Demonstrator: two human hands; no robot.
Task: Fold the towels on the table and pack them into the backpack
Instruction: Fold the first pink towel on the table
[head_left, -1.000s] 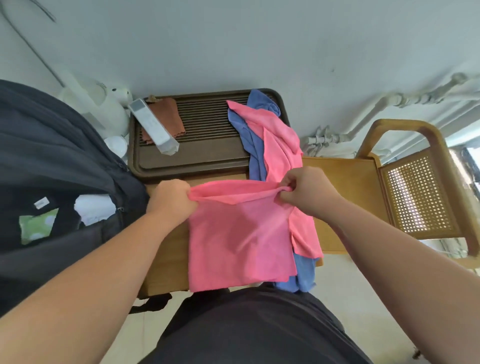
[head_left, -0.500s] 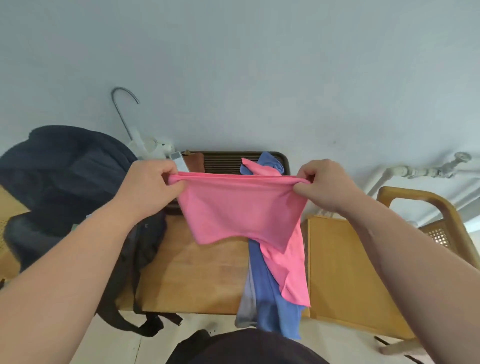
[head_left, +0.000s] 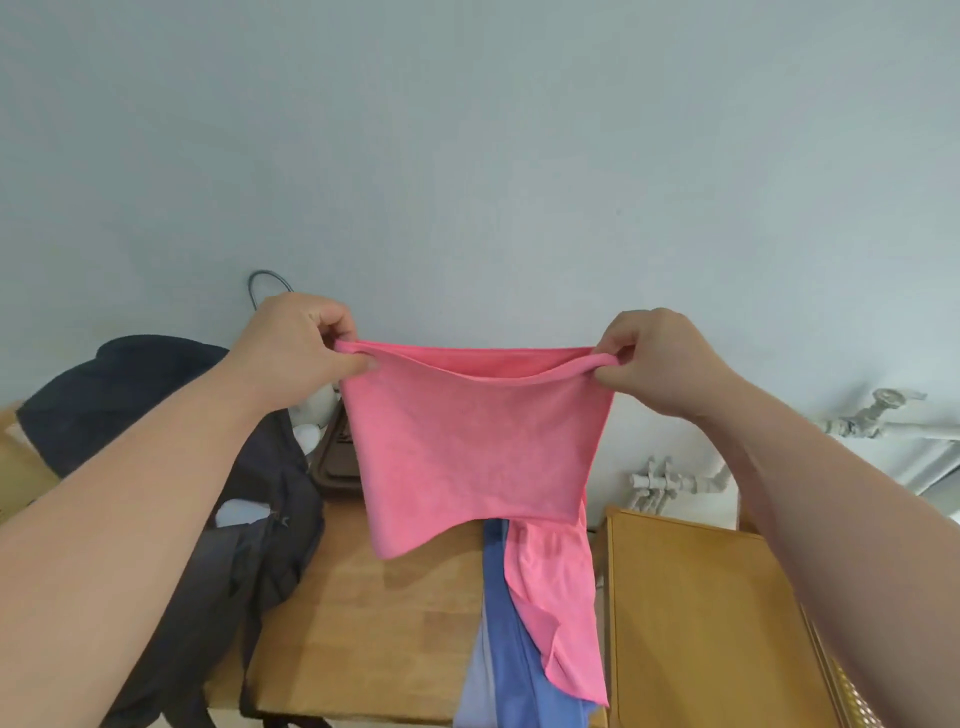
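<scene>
Pink towel (head_left: 467, 457) now hangs doubled in the air, lifted off the table (head_left: 363, 623); our left hand (head_left: 291, 353) and right hand (head_left: 660, 364) pinch its top corners, probably one fold short of the backpack (head_left: 270, 530).

The pink towel (head_left: 467, 452) has come off the worktop (head_left: 374, 634): 1.0 s ago it lay flat there, now it hangs free before the wall, lower edge clear of the wood. The left hand (head_left: 291, 353) and right hand (head_left: 660, 364) have risen and moved apart, spreading the top edge between them. The view has tilted upward, and the towel now hides most of the brown tray (head_left: 337, 467).
</scene>
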